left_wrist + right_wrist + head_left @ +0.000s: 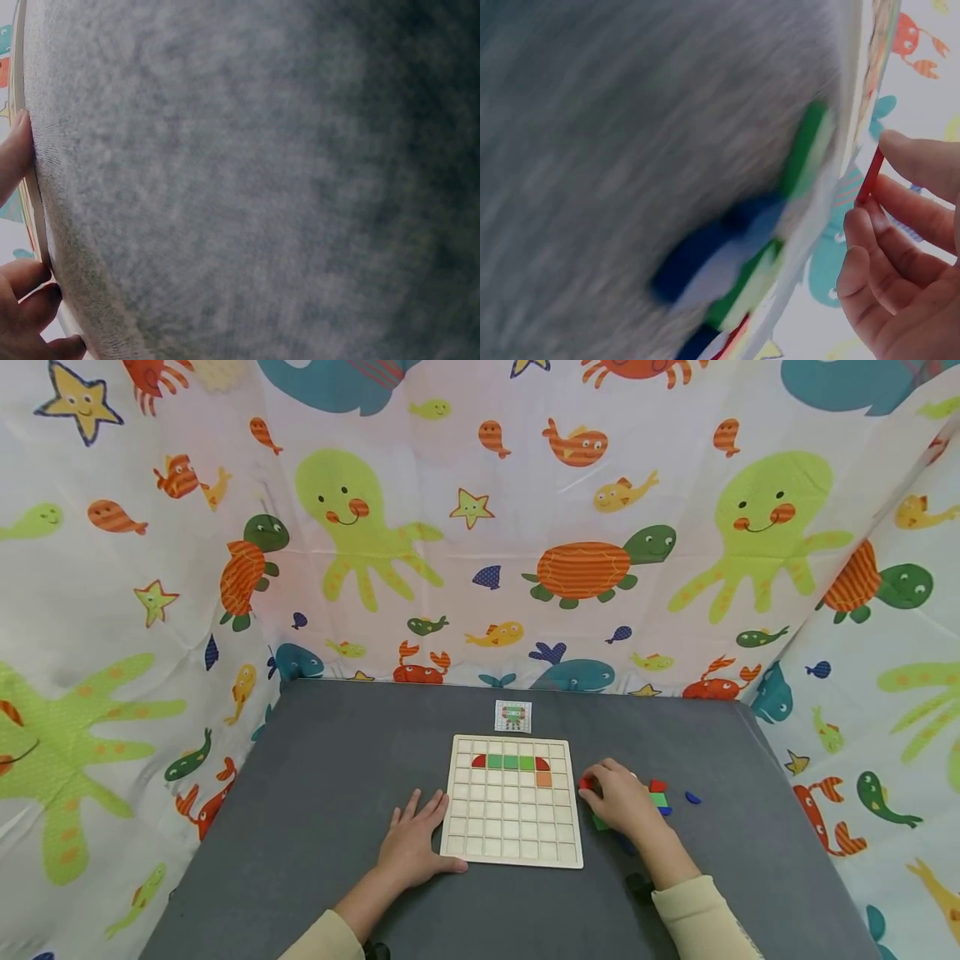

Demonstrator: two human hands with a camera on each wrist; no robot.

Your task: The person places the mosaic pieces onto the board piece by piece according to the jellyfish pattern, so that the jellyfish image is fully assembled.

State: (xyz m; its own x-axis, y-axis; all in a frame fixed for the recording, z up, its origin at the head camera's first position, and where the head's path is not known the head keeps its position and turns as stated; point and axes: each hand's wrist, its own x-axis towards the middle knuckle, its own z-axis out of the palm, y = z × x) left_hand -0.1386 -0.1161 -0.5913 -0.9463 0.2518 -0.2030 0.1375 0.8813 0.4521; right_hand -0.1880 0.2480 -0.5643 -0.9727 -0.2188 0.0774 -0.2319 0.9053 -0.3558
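Head view: bare left hand (411,842) is emerging from a pale-yellow fabric left sleeve (328,937), 7 o'clock; bare right hand (621,797) from a matching right sleeve (703,917), 4–5 o'clock, bearing small dark marks. Small rounded black device (639,887) is showing beside its cuff.

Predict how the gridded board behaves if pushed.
The gridded board looks flat and straight-edged, so probably stiff. Lying flat on the grey table, it should slide, not tip. The left hand at its edge may resist leftward sliding.

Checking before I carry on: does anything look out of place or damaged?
One blue piece looks stray: it lies on the table, apart from the pile to its left. No damage shows on the board.
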